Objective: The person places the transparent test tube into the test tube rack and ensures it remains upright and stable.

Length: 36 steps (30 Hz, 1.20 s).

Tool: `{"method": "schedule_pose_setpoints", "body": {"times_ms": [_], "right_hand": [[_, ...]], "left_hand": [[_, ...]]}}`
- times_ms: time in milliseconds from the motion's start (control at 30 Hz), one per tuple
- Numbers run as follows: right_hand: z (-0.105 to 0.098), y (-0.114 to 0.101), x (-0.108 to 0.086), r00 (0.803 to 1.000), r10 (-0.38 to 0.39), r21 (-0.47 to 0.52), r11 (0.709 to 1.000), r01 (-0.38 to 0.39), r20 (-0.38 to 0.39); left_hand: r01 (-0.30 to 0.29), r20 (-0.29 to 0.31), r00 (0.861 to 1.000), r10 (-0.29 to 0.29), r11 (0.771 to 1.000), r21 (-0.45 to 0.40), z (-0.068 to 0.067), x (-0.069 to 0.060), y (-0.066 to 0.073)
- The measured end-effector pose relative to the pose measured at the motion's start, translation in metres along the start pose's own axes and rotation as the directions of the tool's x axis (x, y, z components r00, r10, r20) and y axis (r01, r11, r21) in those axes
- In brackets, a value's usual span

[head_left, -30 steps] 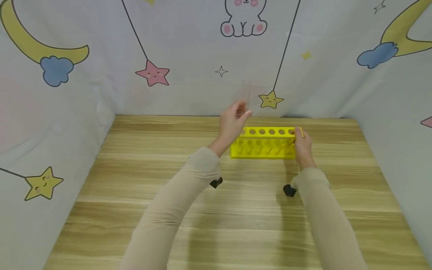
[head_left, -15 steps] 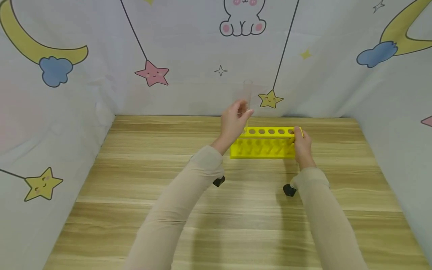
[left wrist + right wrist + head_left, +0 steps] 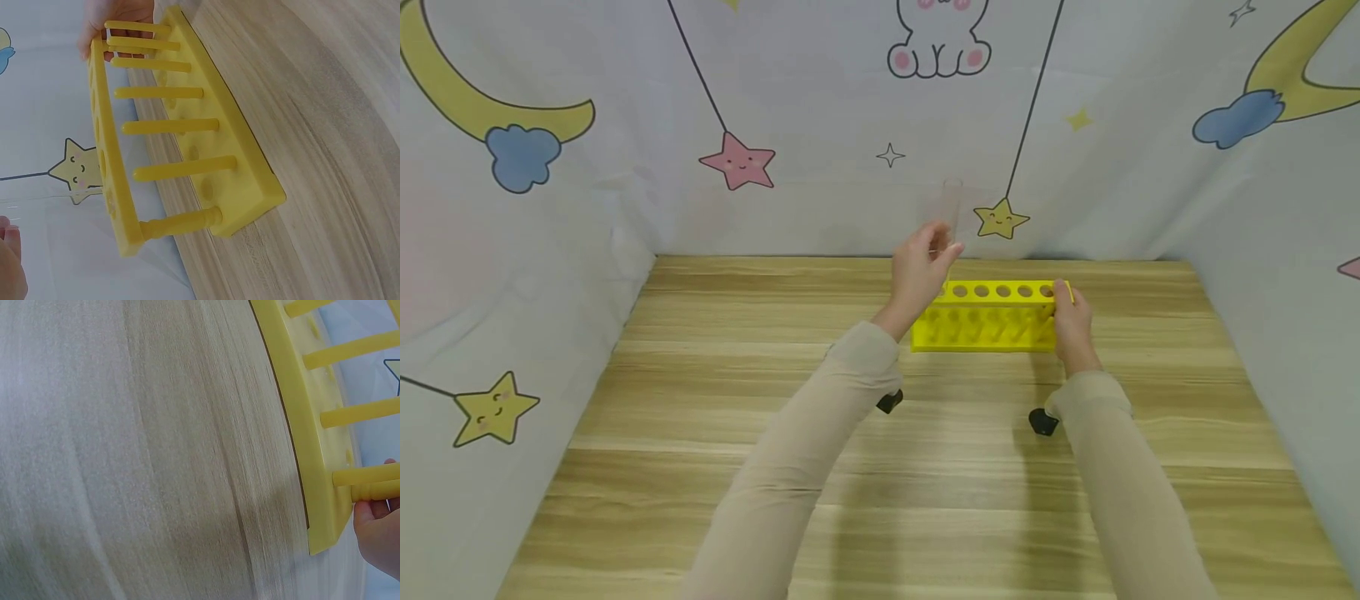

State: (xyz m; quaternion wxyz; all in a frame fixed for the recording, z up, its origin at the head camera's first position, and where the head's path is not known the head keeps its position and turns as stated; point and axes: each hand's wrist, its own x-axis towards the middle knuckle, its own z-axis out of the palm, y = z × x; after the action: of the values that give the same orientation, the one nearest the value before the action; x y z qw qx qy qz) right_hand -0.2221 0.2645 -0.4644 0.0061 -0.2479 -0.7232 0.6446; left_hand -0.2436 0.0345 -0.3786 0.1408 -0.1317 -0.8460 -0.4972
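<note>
A yellow test tube rack (image 3: 992, 301) stands upright on the wooden table, with a row of holes along its top and pegs below. My left hand (image 3: 917, 267) pinches a clear test tube (image 3: 952, 204) between thumb and fingers above the rack's left end. The tube is upright, its lower end at the leftmost hole; how far in it reaches is hard to tell. In the left wrist view the tube (image 3: 53, 197) is a faint outline beside the fingertips of the left hand (image 3: 9, 265). My right hand (image 3: 1073, 325) grips the rack's right end, around its end post in the right wrist view.
The wood-grain table (image 3: 715, 400) spreads around the rack. A white cloth backdrop (image 3: 820, 100) printed with stars, moons and a bear rises behind the table and at both sides. Black wrist cameras (image 3: 891, 401) sit under the cuffs.
The left hand and forearm have shifted very slightly to the right, with the test tube still pinched. The right hand and the rack have stayed in place.
</note>
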Motion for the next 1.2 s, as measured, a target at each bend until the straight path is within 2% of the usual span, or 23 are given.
{"method": "schedule_pose_setpoints", "body": {"times_ms": [333,800,1067,1200], "right_hand": [[0.000,-0.001,-0.001,1.000,0.010,-0.011,1.000,-0.010,-0.010],[-0.001,0.000,-0.001,1.000,0.025,0.001,1.000,-0.025,0.002],[-0.001,0.000,-0.002,1.000,0.015,0.031,0.999,-0.015,-0.004],[-0.001,-0.001,-0.002,1.000,0.011,0.015,1.000,-0.011,-0.001]], "left_hand": [[-0.005,-0.017,1.000,0.005,1.000,0.009,0.004,0.000,-0.004],[0.019,0.004,1.000,-0.019,0.997,0.074,0.005,-0.003,-0.006],[0.001,-0.007,1.000,0.000,0.995,0.098,0.008,-0.004,-0.008],[-0.004,-0.010,1.000,0.005,0.996,0.093,0.009,-0.004,-0.011]]}}
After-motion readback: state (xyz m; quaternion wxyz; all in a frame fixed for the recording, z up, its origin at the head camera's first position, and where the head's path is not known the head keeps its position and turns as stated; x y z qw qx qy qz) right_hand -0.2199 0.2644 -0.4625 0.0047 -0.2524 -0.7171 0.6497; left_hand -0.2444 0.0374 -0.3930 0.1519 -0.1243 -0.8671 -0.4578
